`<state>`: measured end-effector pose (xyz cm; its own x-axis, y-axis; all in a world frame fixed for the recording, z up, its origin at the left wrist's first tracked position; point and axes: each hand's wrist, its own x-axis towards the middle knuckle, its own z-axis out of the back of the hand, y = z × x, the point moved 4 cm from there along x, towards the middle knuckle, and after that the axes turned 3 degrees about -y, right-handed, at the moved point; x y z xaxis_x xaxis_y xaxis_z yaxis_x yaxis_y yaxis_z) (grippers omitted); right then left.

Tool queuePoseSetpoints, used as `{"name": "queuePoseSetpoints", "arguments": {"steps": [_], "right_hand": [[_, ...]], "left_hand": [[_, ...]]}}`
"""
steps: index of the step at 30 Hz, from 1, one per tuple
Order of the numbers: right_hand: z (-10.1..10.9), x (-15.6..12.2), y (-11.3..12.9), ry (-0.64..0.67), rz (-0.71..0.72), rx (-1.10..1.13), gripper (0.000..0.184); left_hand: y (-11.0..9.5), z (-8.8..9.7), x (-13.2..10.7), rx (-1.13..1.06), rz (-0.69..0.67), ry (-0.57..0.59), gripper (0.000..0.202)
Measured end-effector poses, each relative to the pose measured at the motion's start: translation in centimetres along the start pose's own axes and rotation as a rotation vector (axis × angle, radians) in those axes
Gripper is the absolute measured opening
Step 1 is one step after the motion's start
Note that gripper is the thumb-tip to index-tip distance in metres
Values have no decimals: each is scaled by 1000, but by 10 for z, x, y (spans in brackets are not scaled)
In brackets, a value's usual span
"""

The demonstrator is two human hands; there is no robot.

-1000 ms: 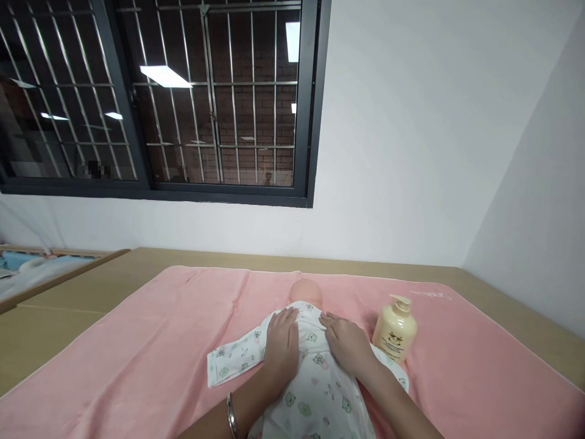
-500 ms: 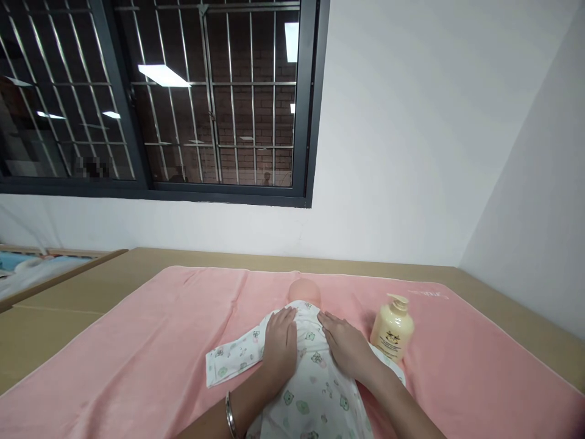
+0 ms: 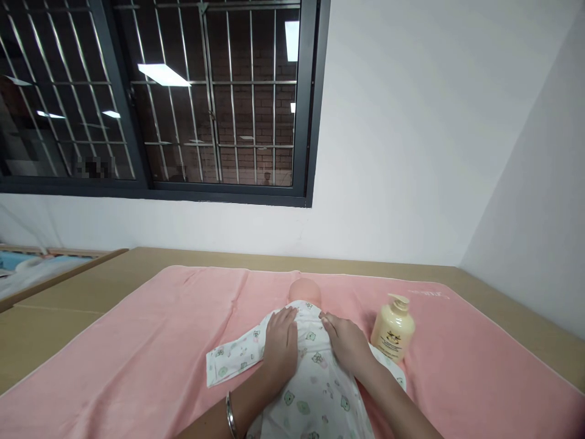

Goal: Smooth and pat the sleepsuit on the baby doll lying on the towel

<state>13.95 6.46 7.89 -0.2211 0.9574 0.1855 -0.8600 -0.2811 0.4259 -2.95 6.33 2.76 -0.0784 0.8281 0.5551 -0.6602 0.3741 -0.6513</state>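
Note:
A baby doll [image 3: 305,290] lies stretched out on a pink blanket [image 3: 150,347], its bald head away from me. It wears a white long-sleeved garment [image 3: 315,396] with small green and grey animal prints. My left hand [image 3: 281,341] rests flat on the left of the doll's upper back or chest; which side faces up I cannot tell. On the opposite shoulder lies my right hand [image 3: 346,342], its fingers slightly bent against the cloth. One sleeve spreads out to the left. A cream pump bottle [image 3: 393,329] stands by the other sleeve, just beyond my right hand.
The blanket covers a tan table or padded surface [image 3: 59,317]. A white wall [image 3: 388,152] rises behind it, with a dark-framed barred window [image 3: 219,195] at upper left. Blue and white bedding [image 3: 50,268] shows at far left.
The fingers of my right hand have bent a little more on the doll's shoulder. My left hand, the doll and the bottle stay in place.

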Motion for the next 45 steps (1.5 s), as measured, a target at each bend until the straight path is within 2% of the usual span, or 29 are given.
{"name": "queuePoseSetpoints", "arguments": {"steps": [3,8,20,27,36,42,45], "right_hand": [[-1,-1,6,-30,-53,-68,50],[-5,-3,11,-81,-63,-100,53],[-7,-8,17,-37,8,-83,58],[-8,-9,19,-29,13,-105,58],[-11,-9,17,-41,8,-108,58],[-13,-8,15,-40,16,-114,58],[-14,-8,14,-42,18,-119,58]], "left_hand": [[0,0,0,-4,2,4,45],[-1,1,-1,-28,2,-11,46],[2,2,-5,-27,-24,8,53],[5,0,-5,-25,-35,6,50],[5,3,-6,-162,-48,-45,52],[8,2,-6,-197,-25,-56,53],[10,1,-7,-204,36,-47,53]]}}
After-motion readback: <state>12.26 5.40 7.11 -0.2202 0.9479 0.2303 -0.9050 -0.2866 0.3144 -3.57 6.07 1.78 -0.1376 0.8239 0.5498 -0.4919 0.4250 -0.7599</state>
